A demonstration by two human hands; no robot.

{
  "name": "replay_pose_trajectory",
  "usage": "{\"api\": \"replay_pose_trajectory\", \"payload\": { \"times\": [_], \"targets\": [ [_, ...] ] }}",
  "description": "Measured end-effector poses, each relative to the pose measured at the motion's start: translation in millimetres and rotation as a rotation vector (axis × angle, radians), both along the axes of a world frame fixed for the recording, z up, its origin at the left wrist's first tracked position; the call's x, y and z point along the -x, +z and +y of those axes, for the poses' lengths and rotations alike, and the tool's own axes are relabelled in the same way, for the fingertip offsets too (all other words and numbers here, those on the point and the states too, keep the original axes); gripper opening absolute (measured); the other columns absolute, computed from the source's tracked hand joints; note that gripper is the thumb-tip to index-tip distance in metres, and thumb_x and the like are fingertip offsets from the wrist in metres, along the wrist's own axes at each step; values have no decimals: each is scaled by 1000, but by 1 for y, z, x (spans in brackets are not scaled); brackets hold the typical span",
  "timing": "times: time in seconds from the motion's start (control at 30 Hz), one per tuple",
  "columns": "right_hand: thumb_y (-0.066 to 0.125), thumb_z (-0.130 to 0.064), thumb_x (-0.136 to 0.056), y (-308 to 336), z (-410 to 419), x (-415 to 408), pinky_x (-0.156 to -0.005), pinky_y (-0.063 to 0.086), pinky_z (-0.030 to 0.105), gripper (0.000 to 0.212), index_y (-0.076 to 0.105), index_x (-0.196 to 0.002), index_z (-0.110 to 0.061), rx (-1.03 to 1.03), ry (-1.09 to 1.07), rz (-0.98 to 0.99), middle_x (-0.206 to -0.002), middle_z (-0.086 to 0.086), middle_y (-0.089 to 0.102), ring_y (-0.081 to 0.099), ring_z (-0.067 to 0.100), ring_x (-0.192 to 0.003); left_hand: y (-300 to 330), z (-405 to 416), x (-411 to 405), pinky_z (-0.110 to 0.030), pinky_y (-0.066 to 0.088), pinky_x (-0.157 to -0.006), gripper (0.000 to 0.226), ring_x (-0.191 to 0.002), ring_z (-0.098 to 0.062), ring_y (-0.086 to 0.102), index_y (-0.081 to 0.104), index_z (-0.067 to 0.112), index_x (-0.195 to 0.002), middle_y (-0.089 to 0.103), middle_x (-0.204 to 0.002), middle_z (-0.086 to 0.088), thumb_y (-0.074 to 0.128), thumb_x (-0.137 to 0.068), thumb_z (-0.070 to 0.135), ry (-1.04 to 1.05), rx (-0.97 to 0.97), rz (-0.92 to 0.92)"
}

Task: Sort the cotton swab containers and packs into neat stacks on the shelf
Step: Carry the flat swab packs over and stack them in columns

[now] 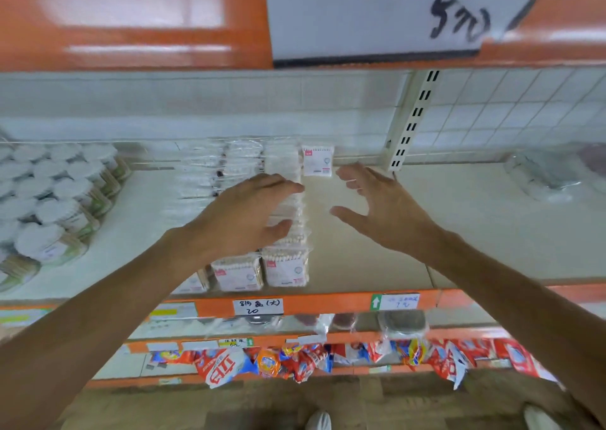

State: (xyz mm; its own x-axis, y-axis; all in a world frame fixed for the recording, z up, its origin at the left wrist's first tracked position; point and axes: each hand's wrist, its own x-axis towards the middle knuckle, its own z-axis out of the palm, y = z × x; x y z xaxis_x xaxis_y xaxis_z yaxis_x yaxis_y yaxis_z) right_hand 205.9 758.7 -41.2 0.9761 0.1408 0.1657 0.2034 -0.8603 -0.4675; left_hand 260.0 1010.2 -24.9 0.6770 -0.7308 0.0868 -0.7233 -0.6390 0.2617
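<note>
White shelving with orange edge strips fills the view, and the cream shelf (377, 249) at chest height carries the stock to be sorted. Toward the far left of both hands, round cotton swab containers (62, 200) are already piled in rows. Directly under and ahead of the left hand (242, 216), flat clear packs of swabs (285, 265) run in lines from the shelf front to the back panel. One pack (317, 161) stands upright at the back, just beyond the fingertips of the right hand (380, 206) and slightly apart from the rows.

The left hand is laid over the right-most row with fingers extended; its grip is not closed, and contact with the packs appears to be a flat press, though blur makes this uncertain. The right hand hovers over bare shelf beside that row, fingers spread and lightly curved, with nothing held.

The step in hand is judged to be squaring this row. It would be done well if the row were steadied from above by the left palm while the right palm is brought flat against its exposed side, so that the packs are nudged into one straight edge. Light pressure is advised, since the thin film wrapping looks slippery and the packs could fan out or topple. The stray upright pack should then be drawn into line with the rest.
</note>
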Motion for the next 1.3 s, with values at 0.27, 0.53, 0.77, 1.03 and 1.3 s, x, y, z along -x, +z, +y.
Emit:
{"api": "replay_pose_trajectory", "payload": {
  "times": [0.27, 0.53, 0.77, 1.03, 1.3],
  "targets": [
    [66, -39, -94, 28, 161, 39, -102, 35, 27, 70, 29, -152, -26, 45, 179, 110, -153, -3, 38, 46, 18, -130, 4, 152, 70, -23, 40, -106, 56, -127, -13, 48, 51, 24, -142, 54, -140, 4, 59, -88, 40, 75, 152, -18],
    [67, -45, -91, -3, 441, 62, -122, 21, 44, 86, 14, -159, -33, 49, 536, 97, -169, -3, 4, 8, 23, -154, -21, 430, 201, -61, 21, -118, 79, -154, -22, 16, 21, 49, -154, 20, -165, 2, 37, -82, 78, 581, -22, 81],
    [62, -51, -94, -13, 610, 109, -124, 9, 41, 86, 4, -157, -45, 23, 772, 211, -166, -16, -16, -10, 15, -154, -24, 561, 299, -52, 16, -119, 78, -154, -24, 11, 19, 47, -154, 18, -166, 2, 55, -88, 65, 823, -54, 118],
    [60, -53, -94, -12, 718, 92, -124, 16, 42, 83, 5, -157, -47, 90, 871, 241, -167, -12, -8, -2, 13, -155, -32, 650, 315, -51, 15, -120, 80, -153, -25, 13, 21, 43, -155, 22, -164, -3, 65, -88, 52, 953, -17, 96],
    [61, -54, -93, -41, 818, 27, -123, 21, 44, 84, 10, -158, -40, 54, 806, 220, -168, -8, 2, 2, 14, -155, -46, 743, 242, -49, 18, -121, 77, -154, -22, 13, 22, 44, -154, 25, -163, 1, 35, -83, 68, 900, 21, 124]
  ]
}}
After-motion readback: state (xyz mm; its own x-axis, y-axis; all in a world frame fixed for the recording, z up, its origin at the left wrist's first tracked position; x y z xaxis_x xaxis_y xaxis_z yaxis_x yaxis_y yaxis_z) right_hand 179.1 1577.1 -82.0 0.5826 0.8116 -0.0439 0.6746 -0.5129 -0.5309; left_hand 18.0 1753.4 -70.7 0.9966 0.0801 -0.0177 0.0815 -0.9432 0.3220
